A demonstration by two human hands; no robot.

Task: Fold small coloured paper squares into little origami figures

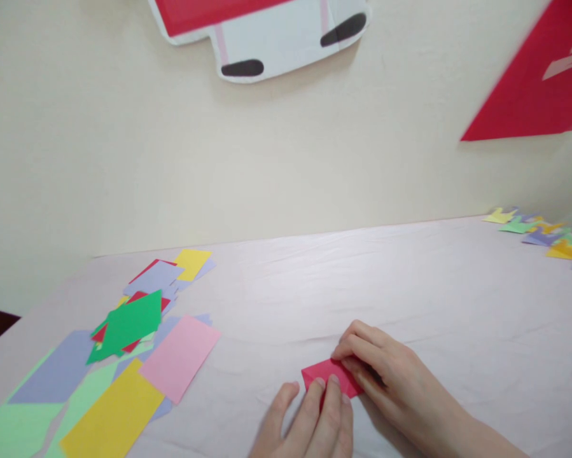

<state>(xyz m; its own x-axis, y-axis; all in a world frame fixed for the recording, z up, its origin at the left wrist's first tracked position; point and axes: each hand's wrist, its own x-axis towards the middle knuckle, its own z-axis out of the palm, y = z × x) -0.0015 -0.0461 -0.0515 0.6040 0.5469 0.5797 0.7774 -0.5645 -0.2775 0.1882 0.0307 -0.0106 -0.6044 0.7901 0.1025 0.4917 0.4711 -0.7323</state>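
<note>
A small folded sheet of red paper (321, 370) lies on the white-covered table, with crease lines across it. From the near side, my left hand (314, 416) rests its outstretched fingertips on the paper's lower edge, thumb apart to the left. My right hand (385, 375) has its fingers curled and pinched at the paper's upper right edge. Part of the paper is hidden beneath the fingers of both hands.
Loose coloured sheets spread over the table's left side, among them a green sheet (133, 324), a pink sheet (181, 357) and a yellow sheet (114, 410). Several crown-shaped paper pieces (541, 236) line the far right. A wall (276, 165) with paper decorations rises behind.
</note>
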